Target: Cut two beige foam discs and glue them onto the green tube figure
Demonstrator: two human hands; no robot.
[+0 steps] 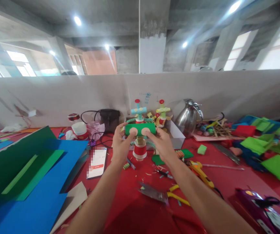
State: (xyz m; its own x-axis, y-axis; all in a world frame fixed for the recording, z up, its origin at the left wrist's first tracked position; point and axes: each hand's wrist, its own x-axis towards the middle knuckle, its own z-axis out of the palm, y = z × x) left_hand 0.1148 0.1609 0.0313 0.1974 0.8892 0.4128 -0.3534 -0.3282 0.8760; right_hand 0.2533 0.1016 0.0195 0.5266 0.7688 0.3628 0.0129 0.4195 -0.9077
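Observation:
A green paper tube (140, 126) with two pale round discs on its front lies level between my hands. My left hand (121, 140) closes on its left end, the thumb pressing one disc. At the right end, my right hand (163, 143) grips the tube with a fingertip on the other disc. Directly below it stands a red-and-white paper cup (140, 152) with a folded paper spring on top and green folded-paper arms; whether the spring joins the tube I cannot tell. Behind are two similar cup figures, one with a blue tube (139, 110), one with a yellow tube (163, 110).
On the red tabletop lie scissors (154, 194), a yellow glue gun (200, 174), a phone (97, 163) and paper scraps. Blue board (54, 175) fills the left. A steel jug (188, 118) stands by a white box (179, 135); a purple device (264, 211) sits front right.

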